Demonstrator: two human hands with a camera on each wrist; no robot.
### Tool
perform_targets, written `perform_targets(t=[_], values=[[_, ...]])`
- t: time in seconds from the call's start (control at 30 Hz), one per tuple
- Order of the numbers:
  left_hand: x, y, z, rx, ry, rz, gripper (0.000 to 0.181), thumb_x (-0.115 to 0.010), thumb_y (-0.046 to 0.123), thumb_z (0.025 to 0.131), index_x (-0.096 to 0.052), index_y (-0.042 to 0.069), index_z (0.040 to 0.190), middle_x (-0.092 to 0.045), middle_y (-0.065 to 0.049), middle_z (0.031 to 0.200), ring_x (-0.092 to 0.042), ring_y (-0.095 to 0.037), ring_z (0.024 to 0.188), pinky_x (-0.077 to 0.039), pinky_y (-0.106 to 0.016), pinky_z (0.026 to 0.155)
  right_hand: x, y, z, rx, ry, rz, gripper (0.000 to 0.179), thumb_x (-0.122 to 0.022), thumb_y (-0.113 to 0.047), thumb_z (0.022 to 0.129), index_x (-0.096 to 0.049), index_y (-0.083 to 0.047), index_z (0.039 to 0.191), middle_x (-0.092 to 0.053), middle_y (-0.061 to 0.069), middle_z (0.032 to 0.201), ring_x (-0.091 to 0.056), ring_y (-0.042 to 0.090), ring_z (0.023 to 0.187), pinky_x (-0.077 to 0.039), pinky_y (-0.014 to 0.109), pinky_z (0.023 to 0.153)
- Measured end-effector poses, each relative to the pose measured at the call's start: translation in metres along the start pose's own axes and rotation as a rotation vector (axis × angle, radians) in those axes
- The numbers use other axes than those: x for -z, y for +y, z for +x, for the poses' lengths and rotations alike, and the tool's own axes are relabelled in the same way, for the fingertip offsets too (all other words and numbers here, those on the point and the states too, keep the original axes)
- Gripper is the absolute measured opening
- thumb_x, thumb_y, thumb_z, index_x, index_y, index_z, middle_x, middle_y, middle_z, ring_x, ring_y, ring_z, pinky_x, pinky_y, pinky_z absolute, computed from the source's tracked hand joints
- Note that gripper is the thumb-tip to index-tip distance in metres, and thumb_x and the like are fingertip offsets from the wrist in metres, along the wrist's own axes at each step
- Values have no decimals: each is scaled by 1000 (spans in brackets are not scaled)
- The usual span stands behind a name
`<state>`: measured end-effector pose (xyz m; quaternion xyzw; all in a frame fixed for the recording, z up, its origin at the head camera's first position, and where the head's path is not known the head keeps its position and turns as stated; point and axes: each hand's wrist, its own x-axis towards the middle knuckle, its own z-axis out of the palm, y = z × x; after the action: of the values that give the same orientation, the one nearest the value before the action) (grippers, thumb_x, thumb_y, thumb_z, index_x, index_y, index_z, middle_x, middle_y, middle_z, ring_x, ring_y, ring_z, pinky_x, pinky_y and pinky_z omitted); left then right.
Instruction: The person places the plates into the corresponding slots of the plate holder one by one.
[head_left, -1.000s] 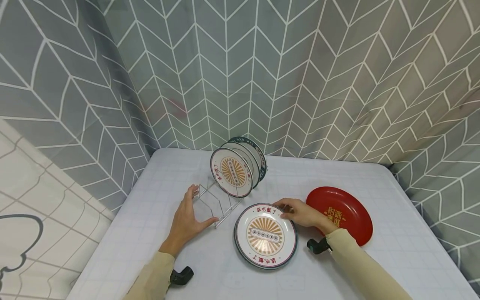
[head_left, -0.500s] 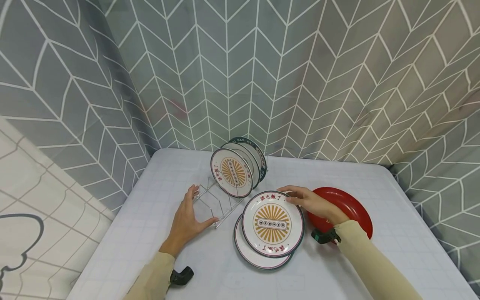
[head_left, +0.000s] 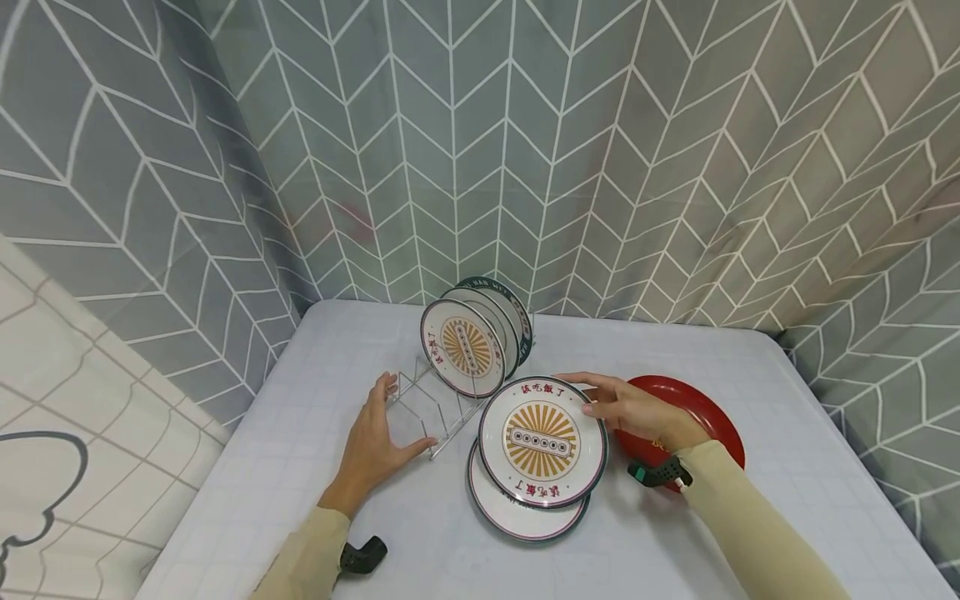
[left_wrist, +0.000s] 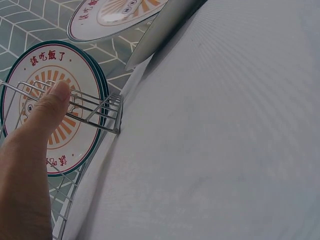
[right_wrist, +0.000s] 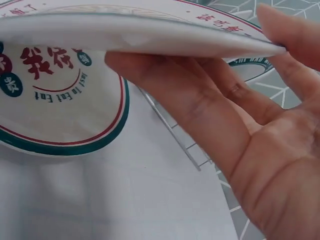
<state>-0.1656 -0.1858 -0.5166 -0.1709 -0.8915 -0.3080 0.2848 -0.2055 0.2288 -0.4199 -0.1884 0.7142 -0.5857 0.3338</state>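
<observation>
My right hand (head_left: 637, 412) pinches the rim of a white plate (head_left: 542, 442) with a sunburst print, thumb on top and fingers beneath. The right wrist view shows this plate (right_wrist: 125, 37) edge-on, raised over another plate (right_wrist: 55, 120) with red and green lettering. That lower plate (head_left: 525, 521) lies on the table, partly covered. Out to the left, my left hand (head_left: 371, 450) grips the near end of a wire dish rack (head_left: 454, 433), its thumb (left_wrist: 47, 107) over the wire. Several plates (head_left: 462, 346) stand upright in the rack's far end.
A red oval plate (head_left: 701, 408) with gold characters lies at the right, partly behind my right hand. The white-covered table (head_left: 420, 542) meets a grey patterned curtain (head_left: 570, 167) at the back.
My right hand has lifted the top plate off the one below and shifted it away from me and slightly right. The lower plate now shows. My left hand stays at the rack.
</observation>
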Motion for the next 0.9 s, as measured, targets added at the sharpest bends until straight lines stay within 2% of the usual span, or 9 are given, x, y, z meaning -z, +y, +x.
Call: perform_targets(t=[0.13,0.5,0.6,0.77,0.83,0.9], values=[[1,-1,0,-6,4,1,131,-88,58,59,-19,1,154,-46,-18,146,-52,-33,129,-45,-46,108,1,-5,2,18,7,2,53,-56,-14,98,-43,-25,149,-52,4,137,-59,21,112,-57,36,92],[3,0,0,12,-12,-6,130,-89,55,59,-18,0,154,-46,-18,146,-52,-33,130,-44,-46,109,3,-18,3,56,37,11,52,-55,-12,99,-44,-23,148,-55,1,132,-62,20,108,-58,36,90],[3,1,0,24,-21,-8,129,-89,53,59,-20,-2,153,-46,-19,147,-51,-33,130,-44,-47,109,11,-31,0,121,21,26,52,-51,-6,100,-43,-22,149,-56,0,130,-64,17,105,-60,36,87],[3,2,0,23,-16,-4,126,-90,51,58,-25,-7,149,-46,-19,146,-52,-34,130,-44,-47,109,29,-65,-4,205,69,3,54,-50,-4,100,-42,-24,149,-61,0,121,-68,15,96,-62,33,77],[3,2,0,17,-14,-6,127,-89,52,59,-23,-5,150,-46,-19,147,-51,-34,130,-44,-47,109,35,-77,-6,219,86,-2,54,-51,-5,100,-42,-27,149,-61,-1,121,-68,14,94,-62,30,75],[2,2,1,10,-12,-8,128,-89,53,59,-22,-3,152,-46,-19,147,-52,-33,130,-44,-47,109,43,-87,-7,257,58,21,53,-48,-3,101,-43,-28,148,-61,-1,122,-67,14,94,-62,29,75]])
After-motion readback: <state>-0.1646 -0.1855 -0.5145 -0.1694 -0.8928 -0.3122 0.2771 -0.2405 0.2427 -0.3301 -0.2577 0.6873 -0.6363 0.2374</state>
